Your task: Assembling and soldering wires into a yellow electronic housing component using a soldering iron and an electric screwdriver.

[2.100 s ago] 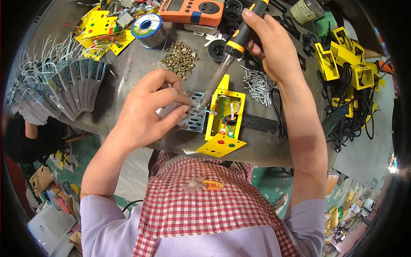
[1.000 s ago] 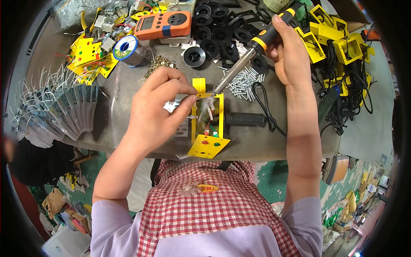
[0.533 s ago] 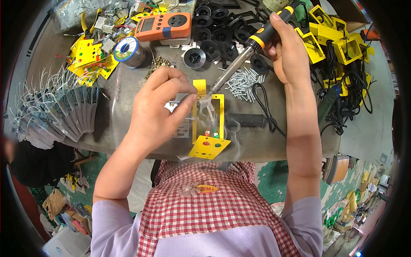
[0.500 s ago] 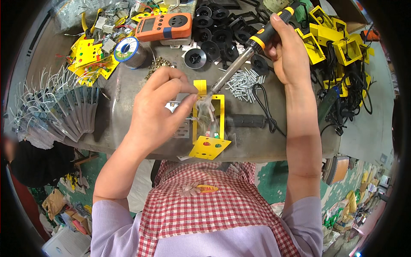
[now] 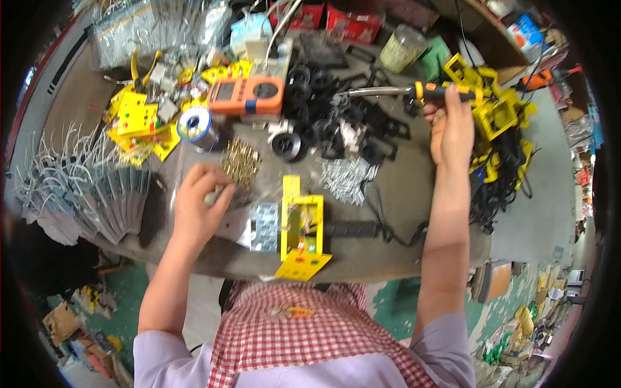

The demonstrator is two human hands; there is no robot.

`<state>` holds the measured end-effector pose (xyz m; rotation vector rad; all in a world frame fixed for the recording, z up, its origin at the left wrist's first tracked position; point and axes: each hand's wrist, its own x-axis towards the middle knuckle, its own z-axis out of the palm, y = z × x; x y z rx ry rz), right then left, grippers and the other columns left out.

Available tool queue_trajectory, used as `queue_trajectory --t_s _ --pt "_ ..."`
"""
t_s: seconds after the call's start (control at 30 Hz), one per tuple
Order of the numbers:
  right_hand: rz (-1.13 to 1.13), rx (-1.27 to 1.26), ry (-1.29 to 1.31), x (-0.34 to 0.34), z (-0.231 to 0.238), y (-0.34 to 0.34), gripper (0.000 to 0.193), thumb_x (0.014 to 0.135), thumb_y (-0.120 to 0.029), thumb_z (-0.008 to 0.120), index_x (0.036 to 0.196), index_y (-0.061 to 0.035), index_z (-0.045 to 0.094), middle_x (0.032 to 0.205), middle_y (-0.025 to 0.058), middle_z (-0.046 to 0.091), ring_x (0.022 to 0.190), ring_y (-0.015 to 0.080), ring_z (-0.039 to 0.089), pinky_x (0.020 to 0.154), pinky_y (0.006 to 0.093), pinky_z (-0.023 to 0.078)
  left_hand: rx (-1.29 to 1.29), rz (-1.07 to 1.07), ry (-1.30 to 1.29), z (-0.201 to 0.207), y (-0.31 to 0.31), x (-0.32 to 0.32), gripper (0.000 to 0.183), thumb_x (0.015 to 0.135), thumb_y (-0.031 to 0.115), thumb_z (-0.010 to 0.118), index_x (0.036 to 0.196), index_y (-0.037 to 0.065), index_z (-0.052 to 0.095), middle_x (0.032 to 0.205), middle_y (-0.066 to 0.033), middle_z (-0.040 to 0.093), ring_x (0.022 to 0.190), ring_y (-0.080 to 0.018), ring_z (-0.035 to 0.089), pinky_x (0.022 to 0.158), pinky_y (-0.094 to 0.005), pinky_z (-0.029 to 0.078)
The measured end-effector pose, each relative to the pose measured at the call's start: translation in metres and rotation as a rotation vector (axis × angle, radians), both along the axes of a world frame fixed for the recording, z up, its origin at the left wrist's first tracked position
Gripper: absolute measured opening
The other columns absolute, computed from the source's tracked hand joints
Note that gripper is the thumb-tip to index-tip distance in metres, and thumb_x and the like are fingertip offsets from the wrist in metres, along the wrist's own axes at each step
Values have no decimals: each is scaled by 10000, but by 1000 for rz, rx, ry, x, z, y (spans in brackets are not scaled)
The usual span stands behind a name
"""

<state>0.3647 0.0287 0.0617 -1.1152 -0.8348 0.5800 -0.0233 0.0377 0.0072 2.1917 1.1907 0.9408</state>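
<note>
My right hand (image 5: 451, 132) grips a soldering iron (image 5: 446, 94) with a black and yellow handle. Its metal shaft points left above a heap of black plastic parts (image 5: 317, 116). My left hand (image 5: 196, 205) hovers beside a pile of small brass pieces (image 5: 240, 163), fingers curled and thumb apart. Nothing shows between them, though blur softens the tips. In front of me lies an open yellow box (image 5: 284, 233) with wires inside. A yellow panel (image 5: 303, 266) with red and green spots hangs at its near end. Left of the box sits a silver metal plate (image 5: 264, 227).
A solder spool (image 5: 196, 127) and an orange meter (image 5: 246, 96) stand beyond my left hand. Silver pins (image 5: 349, 180) lie right of centre. Wired grey pieces (image 5: 116, 200) fan out at left; yellow housings (image 5: 495, 119) and black cables crowd the right. A black handle (image 5: 352, 229) adjoins the box.
My right hand has lifted the iron away from the box, swinging it nearly level. My left hand has left the box and moved left towards the brass pieces. The view has shifted.
</note>
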Motion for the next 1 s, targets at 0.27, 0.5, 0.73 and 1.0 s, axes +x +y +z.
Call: queue_trajectory --t_s 0.27,0.5,0.73,1.0 --pt "-184 213 -327 -5 0 46 224 962 -135 557 1106 25 497 949 103 634 793 145 637 722 271 528 -147 59 -44 -39 -8 -17 109 732 -4 698 824 6 639 903 -91 576 856 -253 597 748 -329 482" --pt "-244 123 -566 -45 -20 95 229 896 -148 652 1072 -24 573 866 59 639 792 141 620 739 285 497 -157 56 -29 -42 -7 -18 113 734 8 701 828 19 639 916 -103 583 869 -273 602 761 -352 486" --pt "270 -451 -706 -51 -35 78 220 876 -186 619 994 -1 640 753 64 655 651 138 593 612 280 469 -154 29 -7 -31 0 -14 99 772 55 683 850 13 638 943 -116 596 893 -302 594 798 -357 474" --pt "708 -715 -644 -116 -18 -78 115 840 -93 656 931 -22 655 747 26 579 666 82 509 604 251 432 -143 -188 -36 14 -18 10 262 756 140 708 992 44 646 1066 -107 602 1032 -302 553 908 -393 432"
